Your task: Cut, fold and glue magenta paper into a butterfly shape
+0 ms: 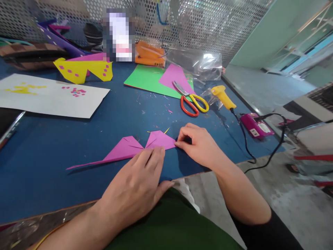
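Note:
A folded pink paper shape [125, 148] with a long pointed tail lies flat on the blue table [47, 166]. My left hand [137, 184] rests palm down on the table, its fingertips pressing the near edge of the paper's middle. My right hand [200, 144] pinches the paper's right tip between thumb and forefinger against the table.
Scissors with a red and a yellow handle [191, 101] lie on green and pink sheets [148, 80]. A yellow glue gun [223, 97] and a magenta power adapter [256, 126] with black cable sit right. White sheet [49, 95] and yellow cutout [80, 69] lie left. Perforated metal screen behind.

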Demonstrator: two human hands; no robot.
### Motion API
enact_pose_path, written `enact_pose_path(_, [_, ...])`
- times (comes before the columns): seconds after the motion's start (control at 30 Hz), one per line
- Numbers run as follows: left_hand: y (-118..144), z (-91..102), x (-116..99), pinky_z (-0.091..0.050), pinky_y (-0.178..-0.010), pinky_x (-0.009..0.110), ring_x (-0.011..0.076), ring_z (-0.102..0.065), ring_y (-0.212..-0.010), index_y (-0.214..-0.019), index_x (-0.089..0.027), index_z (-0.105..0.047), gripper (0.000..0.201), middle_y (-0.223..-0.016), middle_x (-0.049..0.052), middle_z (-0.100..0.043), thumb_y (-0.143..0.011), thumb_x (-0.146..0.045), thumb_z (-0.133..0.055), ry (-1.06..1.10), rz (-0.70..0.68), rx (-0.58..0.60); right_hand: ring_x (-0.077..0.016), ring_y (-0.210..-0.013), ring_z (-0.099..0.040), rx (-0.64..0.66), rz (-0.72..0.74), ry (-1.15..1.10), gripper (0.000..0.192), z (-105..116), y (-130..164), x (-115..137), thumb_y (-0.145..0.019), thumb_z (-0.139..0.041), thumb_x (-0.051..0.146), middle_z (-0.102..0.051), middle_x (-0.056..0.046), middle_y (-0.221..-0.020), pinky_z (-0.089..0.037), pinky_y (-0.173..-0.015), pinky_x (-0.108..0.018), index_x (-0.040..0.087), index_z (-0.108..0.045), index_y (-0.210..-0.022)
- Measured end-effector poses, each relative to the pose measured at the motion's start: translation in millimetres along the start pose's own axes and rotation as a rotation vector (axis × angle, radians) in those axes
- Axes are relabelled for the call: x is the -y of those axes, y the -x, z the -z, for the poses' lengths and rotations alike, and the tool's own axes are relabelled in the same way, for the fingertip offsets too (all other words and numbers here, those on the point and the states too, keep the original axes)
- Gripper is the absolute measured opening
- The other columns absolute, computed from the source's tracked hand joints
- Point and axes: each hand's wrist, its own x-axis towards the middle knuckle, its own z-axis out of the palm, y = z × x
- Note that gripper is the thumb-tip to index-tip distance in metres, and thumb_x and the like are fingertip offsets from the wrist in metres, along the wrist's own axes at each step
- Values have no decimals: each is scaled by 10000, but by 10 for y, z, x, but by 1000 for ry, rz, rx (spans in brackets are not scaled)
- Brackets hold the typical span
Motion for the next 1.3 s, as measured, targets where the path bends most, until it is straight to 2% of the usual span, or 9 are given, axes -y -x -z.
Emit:
enact_pose_path(0.2, [-39, 18, -6, -516, -854, 437, 326, -593, -1023, -1368, 37, -539, 613, -1177, 200, -669, -979, -436, -507, 31, 18, 32, -181, -785, -564, -34, 14, 36, 184, -57, 2, -2, -788, -732, 105, -594, 12, -787, -395, -805, -389, 212, -605, -708])
enact_pose_path(0.33, [-62, 33, -25, -516, -842, 433, 317, -592, -1016, -1349, 7, -559, 590, -1155, 181, -670, -950, -427, -570, 55, 59, 37, -169, -783, -604, -121, 55, -24, 134, -89, 79, -69, -814, -707, 143, -627, 8, -821, -457, -765, -340, 219, -618, -749])
enact_pose_path(0.43, [-61, 37, -40, -517, -827, 425, 312, -594, -1012, -1333, -23, -572, 570, -1146, 173, -666, -937, -432, -593, 62, 78, 51, -185, -856, -655, -303, 46, -64, 54, -68, 218, -125, -906, -608, 204, -689, -16, -904, -506, -802, -351, 232, -639, -871])
enact_pose_path(0.5, [-53, 35, -48, -516, -830, 424, 312, -592, -1016, -1329, -31, -574, 561, -1144, 170, -663, -938, -433, -593, 55, 83, 63, -213, -946, -665, -471, 19, -62, 117, -60, 345, -133, -964, -524, 231, -711, -43, -968, -510, -871, -404, 243, -639, -950])
enact_pose_path(0.57, [-47, 33, -52, -513, -832, 427, 314, -588, -1010, -1342, -20, -561, 574, -1142, 169, -662, -940, -429, -585, 35, 77, 65, -227, -1017, -663, -551, 74, -29, 152, -82, 473, -103, -987, -505, 238, -727, -55, -1022, -501, -932, -441, 255, -654, -1002])
enact_pose_path(0.73, [-51, 24, -52, -504, -847, 435, 320, -586, -1024, -1334, -12, -568, 567, -1164, 176, -661, -944, -424, -577, 10, 59, 52, -243, -1129, -654, -341, 417, 242, 280, -262, 633, 45, -988, -524, 232, -724, -114, -1200, -472, -1024, -448, 153, -647, -1226])
enact_pose_path(0.93, [-48, 22, -54, -505, -856, 440, 322, -586, -1034, -1322, -11, -580, 524, -1198, 172, -658, -954, -382, -541, 31, 51, 28, -279, -1154, -661, -291, 377, 444, 345, -334, 618, 151, -999, -469, 238, -729, -149, -1214, -434, -1059, -448, 61, -668, -1218])
enact_pose_path(1.2, [-64, -1, -30, -512, -811, 456, 332, -590, -974, -1266, 3, -618, 504, -1136, 187, -657, -974, -376, -461, 13, 9, 8, -248, -960, -711, -292, 421, 456, 303, -245, 486, 197, -946, -490, 209, -765, -132, -1049, -496, -980, -414, 80, -715, -1101])
enact_pose_path(1.3, [-65, -4, -37, -519, -814, 444, 325, -598, -981, -1278, -8, -619, 503, -1123, 176, -669, -970, -378, -472, 1, 27, 24, -254, -1037, -701, -309, 451, 426, 333, -280, 519, 133, -951, -471, 201, -752, -147, -1118, -498, -996, -428, 56, -691, -1153])
